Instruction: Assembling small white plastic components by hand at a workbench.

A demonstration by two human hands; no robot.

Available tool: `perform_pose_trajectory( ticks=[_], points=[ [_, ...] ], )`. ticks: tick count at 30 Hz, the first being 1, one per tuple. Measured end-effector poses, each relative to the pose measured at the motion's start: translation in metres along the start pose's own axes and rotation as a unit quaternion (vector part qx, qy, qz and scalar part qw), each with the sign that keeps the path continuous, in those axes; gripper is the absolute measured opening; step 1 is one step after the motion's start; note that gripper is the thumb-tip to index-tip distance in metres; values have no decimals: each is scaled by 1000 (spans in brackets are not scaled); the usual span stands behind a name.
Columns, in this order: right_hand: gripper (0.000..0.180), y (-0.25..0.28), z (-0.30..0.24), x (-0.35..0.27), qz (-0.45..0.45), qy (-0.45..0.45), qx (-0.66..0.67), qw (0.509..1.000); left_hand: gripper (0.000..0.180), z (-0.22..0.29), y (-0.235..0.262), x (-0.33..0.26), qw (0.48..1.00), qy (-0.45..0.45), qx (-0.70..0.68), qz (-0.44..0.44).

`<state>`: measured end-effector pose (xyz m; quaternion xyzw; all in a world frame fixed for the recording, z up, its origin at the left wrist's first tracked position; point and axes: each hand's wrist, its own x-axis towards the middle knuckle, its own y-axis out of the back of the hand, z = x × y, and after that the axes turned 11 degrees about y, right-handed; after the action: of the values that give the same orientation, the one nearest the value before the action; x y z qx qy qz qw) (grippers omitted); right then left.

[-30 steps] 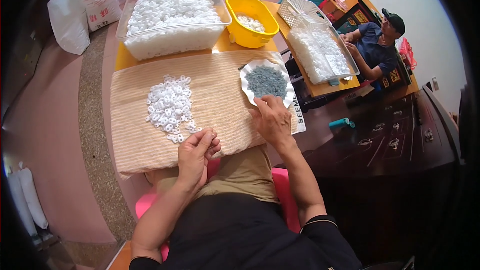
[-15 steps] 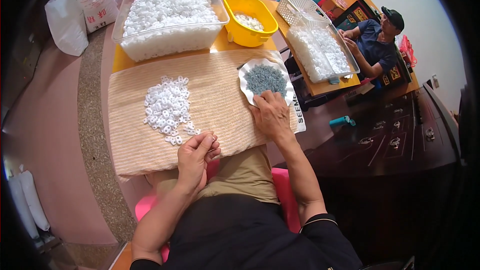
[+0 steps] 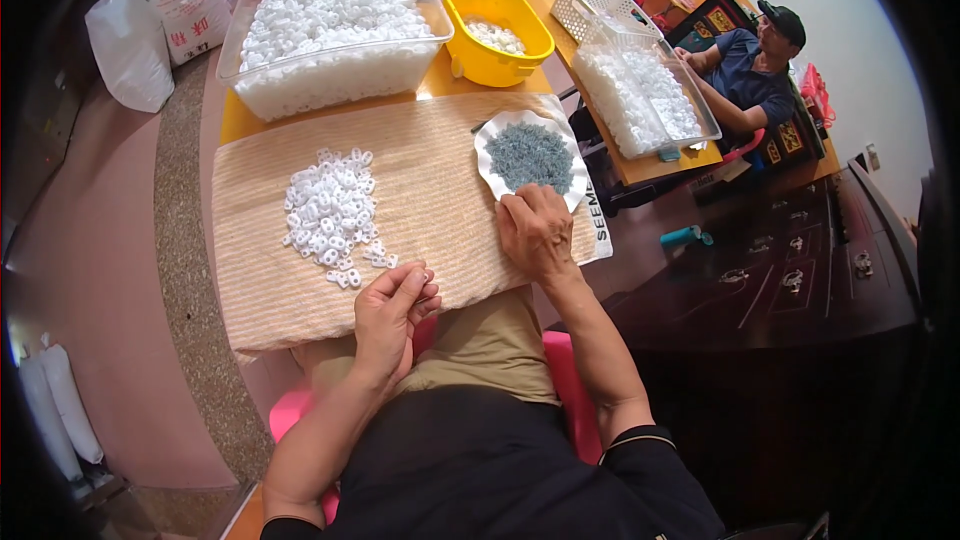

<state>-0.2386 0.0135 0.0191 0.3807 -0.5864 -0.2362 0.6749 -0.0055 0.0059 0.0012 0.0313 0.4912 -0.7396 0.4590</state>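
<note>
My left hand is raised over the cloth's front edge, thumb and forefinger pinched together. A small white piece shows at its fingertips, mostly covered by them. Beyond that hand lies a loose pile of small white plastic pieces with two holes each, a few of them strayed toward me. My right hand reaches to the near rim of a white wavy-edged plate, which is heaped with tiny grey-blue parts. Its fingers are bunched and bent downward; the fingertips are hidden, so what they hold cannot be seen.
A striped beige cloth covers the table. Behind it stand a clear tub full of white pieces and a yellow basin. At right, a person sits by another table with a clear bin and a white basket.
My right hand has drawn back slightly toward me at the plate's near rim. The left hand keeps its pinch in nearly the same place. The view has shifted a little.
</note>
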Motion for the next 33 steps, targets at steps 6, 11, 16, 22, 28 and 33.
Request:
perform_pose_trajectory(
  ticks=[6,11,16,22,28,33],
  points=[
    [9,0,-14,4,47,4,48,998,18,0,1,6,1000,8,-6,8],
    [5,11,-47,12,16,-125,394,911,18,-3,1,4,1000,3,-13,6],
    [6,5,-60,3,-50,-132,497,856,17,-2,-1,0,999,6,-26,-20],
    [7,1,-57,1,-104,-121,548,821,14,1,0,-1,997,15,-51,-53],
    [7,2,-58,-7,-114,-169,639,741,11,2,2,1,996,26,-33,-79],
    [9,1,-57,-11,-116,-171,654,728,9,0,4,0,996,30,-23,-77]
  ],
)
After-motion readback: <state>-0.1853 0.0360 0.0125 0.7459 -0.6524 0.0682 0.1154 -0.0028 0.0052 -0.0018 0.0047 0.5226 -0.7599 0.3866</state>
